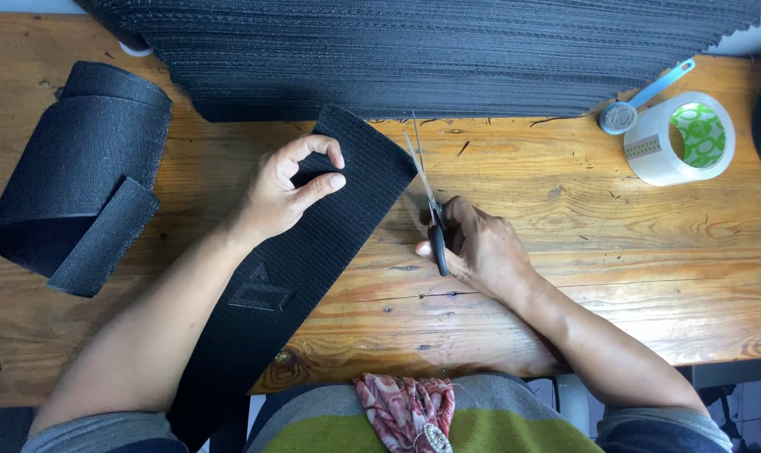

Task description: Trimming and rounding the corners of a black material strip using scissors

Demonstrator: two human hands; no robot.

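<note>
scissors set at the edge of a black strap on a wooden worktop

head view: the left hand presses down on a wide black ribbed strap that runs from the near edge of the worktop toward the far middle, its grip closed with thumb and forefinger pinching the strap near its far end. the right hand, just right of the strap, has its grip clamped on the dark handles of the scissors, blades parted and pointing far, tips at the strap's right far corner. no cut shows in the strap so far; the trimming looks barely begun. a looser roll of the same black material lies at the left, a large stack of black sheets across the far side, and a tape roll far right.
</note>
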